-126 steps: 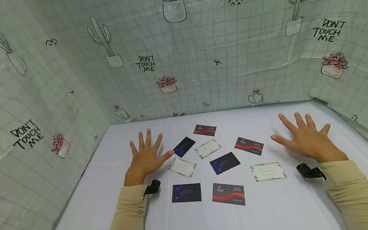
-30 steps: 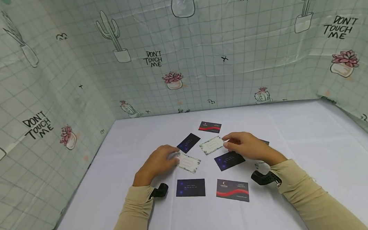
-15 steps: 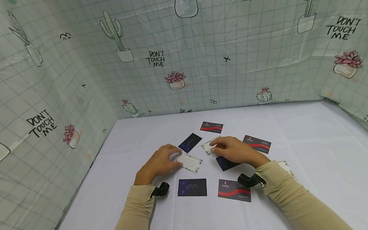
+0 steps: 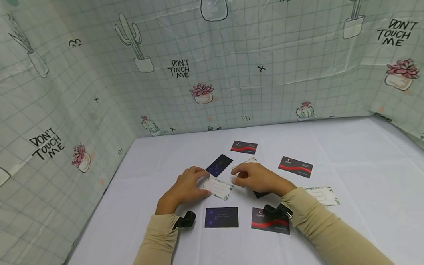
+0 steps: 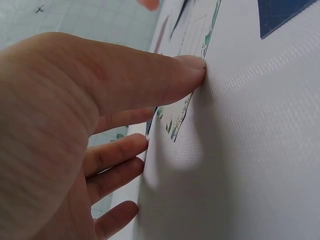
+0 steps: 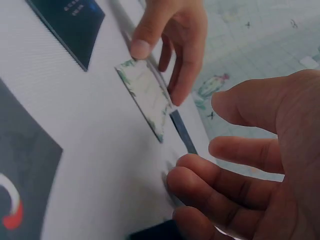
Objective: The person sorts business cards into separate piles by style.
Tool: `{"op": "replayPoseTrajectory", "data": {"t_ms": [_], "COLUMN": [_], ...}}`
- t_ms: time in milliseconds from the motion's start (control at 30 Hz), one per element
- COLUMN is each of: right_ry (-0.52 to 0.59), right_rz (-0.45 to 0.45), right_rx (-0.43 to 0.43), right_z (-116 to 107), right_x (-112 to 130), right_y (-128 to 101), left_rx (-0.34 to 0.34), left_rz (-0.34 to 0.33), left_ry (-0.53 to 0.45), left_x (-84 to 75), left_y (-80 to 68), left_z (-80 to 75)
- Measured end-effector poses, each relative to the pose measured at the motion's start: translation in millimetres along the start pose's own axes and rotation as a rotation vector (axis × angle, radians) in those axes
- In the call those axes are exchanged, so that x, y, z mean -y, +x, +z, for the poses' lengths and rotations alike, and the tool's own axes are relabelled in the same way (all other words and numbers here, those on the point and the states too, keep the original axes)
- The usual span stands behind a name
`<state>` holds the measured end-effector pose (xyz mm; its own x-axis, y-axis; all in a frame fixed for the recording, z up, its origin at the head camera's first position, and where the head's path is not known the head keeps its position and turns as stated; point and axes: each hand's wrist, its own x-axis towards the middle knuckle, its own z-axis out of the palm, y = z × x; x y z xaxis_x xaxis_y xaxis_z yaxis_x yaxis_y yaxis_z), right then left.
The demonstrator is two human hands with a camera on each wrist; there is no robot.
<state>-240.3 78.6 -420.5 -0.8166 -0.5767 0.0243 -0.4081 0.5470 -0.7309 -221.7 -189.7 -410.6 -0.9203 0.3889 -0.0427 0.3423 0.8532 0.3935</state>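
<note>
Two hands work: our left hand (image 4: 184,186) pinches the thin, light, white floral-bordered paper card (image 4: 218,187) by its edges; our right hand (image 4: 257,178) hovers loosely open, empty.

The white floral card (image 4: 218,187) looks like matt paper, lying on a finely textured white tablecloth (image 4: 361,160).

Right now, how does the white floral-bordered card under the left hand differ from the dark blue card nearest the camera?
The white floral-bordered card is pale, lies askew, and the left hand pinches its end. The dark blue card is dark, lies square to the table edge, untouched. Both are rectangular cards of similar size on the white table.
</note>
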Motion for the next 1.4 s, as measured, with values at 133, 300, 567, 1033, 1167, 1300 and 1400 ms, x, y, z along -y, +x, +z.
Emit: {"op": "replayPoseTrajectory", "data": {"t_ms": [133,300,567,1033,1167,1300,1400], "right_ry": [-0.035,-0.051,-0.17,-0.304,-0.264,-0.2,-0.145], "right_rz": [-0.027,-0.039,-0.04,-0.038,-0.065,-0.076,-0.082], "right_rx": [0.002,-0.002,-0.045,-0.123,-0.137,-0.132,-0.127], "right_z": [5.2,13.4,20.9,31.1,31.1,29.5,28.7], "right_x": [0.5,2.1,8.1,14.9,15.2,14.6,13.6], "right_y": [1.3,2.4,3.3,-1.1,0.7,2.5,4.5], "left_rx": [0.011,0.007,-0.008,-0.065,-0.062,-0.039,-0.026], "left_rz": [-0.006,0.003,0.01,-0.009,-0.029,-0.025,-0.022], "left_ry": [0.015,0.022,0.018,0.01,-0.038,-0.135,-0.163], "left_x": [-1.5,0.4,4.5,3.0,2.3,3.4,4.2], "left_y": [-0.1,-0.1,0.5,2.0,2.2,1.1,0.8], "left_z": [-0.4,-1.0,-0.6,-1.1,-0.7,-0.6,-1.5]}}
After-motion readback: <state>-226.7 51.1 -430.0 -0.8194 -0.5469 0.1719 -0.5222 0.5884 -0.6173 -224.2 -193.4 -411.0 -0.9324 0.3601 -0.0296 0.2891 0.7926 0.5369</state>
